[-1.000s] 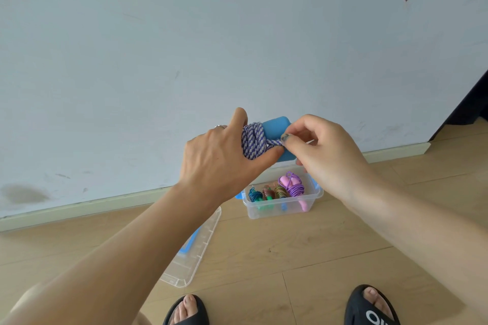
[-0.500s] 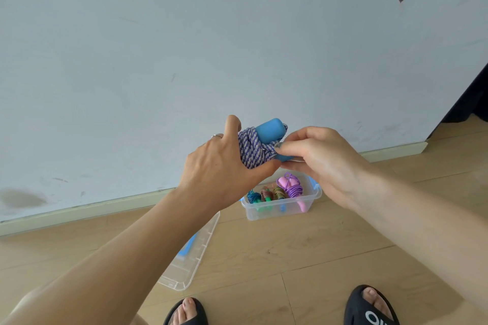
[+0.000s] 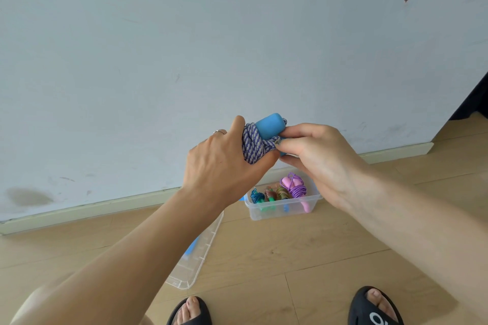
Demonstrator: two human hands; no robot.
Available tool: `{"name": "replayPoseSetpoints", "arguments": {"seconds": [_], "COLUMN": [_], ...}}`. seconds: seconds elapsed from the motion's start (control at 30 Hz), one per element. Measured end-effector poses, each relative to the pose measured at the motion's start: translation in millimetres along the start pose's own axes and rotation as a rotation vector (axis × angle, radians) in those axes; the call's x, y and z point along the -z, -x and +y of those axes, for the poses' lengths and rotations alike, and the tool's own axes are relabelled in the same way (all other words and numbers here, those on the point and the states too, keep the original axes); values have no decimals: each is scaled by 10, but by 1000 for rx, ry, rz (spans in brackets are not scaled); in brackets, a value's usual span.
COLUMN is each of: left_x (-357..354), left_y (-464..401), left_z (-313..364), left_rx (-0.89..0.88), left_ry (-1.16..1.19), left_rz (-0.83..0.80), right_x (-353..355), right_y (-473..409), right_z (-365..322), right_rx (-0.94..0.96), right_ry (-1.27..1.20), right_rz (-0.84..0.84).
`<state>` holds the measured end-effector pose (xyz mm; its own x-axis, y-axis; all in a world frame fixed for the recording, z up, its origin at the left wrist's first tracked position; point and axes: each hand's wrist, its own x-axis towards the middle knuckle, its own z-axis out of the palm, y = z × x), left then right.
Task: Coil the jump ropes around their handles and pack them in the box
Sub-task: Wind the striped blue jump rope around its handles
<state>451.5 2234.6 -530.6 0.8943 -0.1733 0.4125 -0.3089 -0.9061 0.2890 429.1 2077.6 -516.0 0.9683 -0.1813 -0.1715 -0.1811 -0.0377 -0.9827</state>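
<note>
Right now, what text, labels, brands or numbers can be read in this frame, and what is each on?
Right sandal: white marks at the frame's bottom edge that look like "O" and a cut-off second character; not readable as a word.
Clear box, its lid, the jump rope with blue handles gripped by the left hand and right hand, and the wall: no text visible.

Both forearms are bare, with no sleeves showing. The left hand (image 3: 221, 166) wears a thin silver ring (image 3: 219, 131) on one finger; the right hand (image 3: 319, 161) has dark polish on a fingernail. Below the hands, each foot wears a black slide sandal (image 3: 190, 311), the right one (image 3: 375, 307) marked in white.
</note>
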Motion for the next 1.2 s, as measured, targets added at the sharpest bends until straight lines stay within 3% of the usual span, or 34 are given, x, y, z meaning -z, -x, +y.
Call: {"name": "replayPoseSetpoints", "arguments": {"seconds": [0.2, 0.43, 0.67, 1.03, 1.2], "left_x": [4, -20, -39, -37, -9], "left_y": [-8, -40, -75, -51, -63], "left_z": [24, 20, 5, 4, 69], "left_rx": [-10, -52, -111, -61, 84], "left_ry": [-64, -127, -189, -157, 22], "left_rz": [36, 116, 193, 106, -108], "right_x": [-85, -91, -46, 20, 79], "right_y": [40, -6, -42, -39, -44], "right_z": [37, 15, -48, 31, 18], "right_rx": [54, 34, -2, 106, 101], "right_ry": [26, -6, 54, 217, 99], "right_rz": [123, 132, -21, -63, -95]}}
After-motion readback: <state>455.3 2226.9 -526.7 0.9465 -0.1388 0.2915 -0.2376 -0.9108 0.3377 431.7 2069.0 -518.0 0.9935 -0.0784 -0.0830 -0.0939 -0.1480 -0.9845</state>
